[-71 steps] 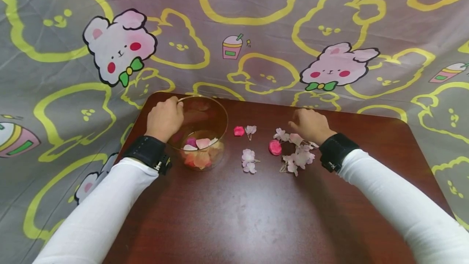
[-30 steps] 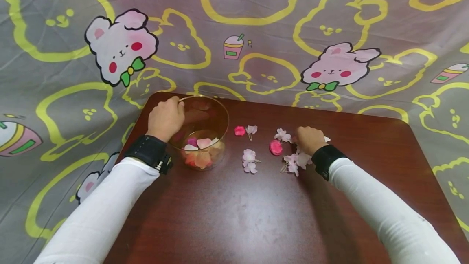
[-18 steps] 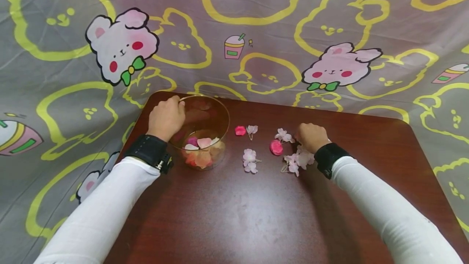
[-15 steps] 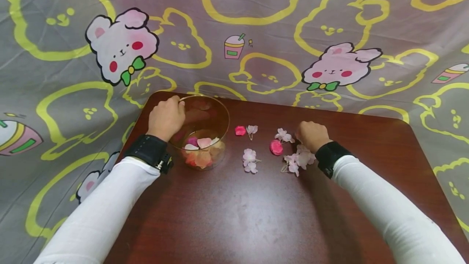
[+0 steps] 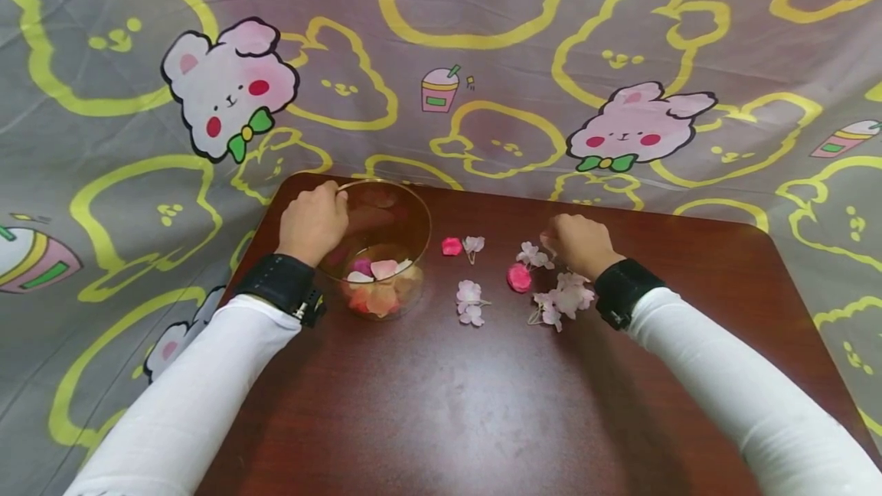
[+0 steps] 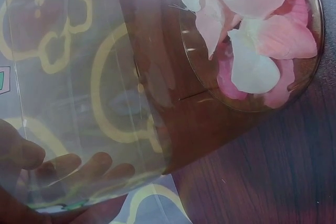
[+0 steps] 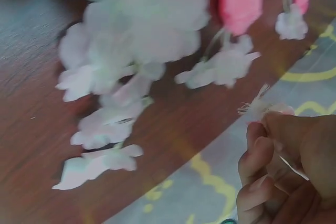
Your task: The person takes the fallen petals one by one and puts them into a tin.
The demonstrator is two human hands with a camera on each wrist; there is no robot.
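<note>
My left hand grips the rim of a clear amber-tinted glass bowl; in the left wrist view several fingers show through its wall. Pink, white, purple and orange petals lie in the bottom. My right hand is just above a cluster of pale pink artificial blossoms. In the right wrist view, its thumb and forefinger pinch a small whitish petal with a frayed end. Beside the cluster lie a bright pink petal and a pale blossom.
Between the bowl and the cluster, a small pink petal, a stemmed blossom and a pair of pale blossoms lie on the dark brown table. A patterned cloth hangs along the back and sides.
My right hand came down onto the blossom cluster, and over the last half second it has lifted slightly away toward the back. The left hand and bowl have stayed put.
</note>
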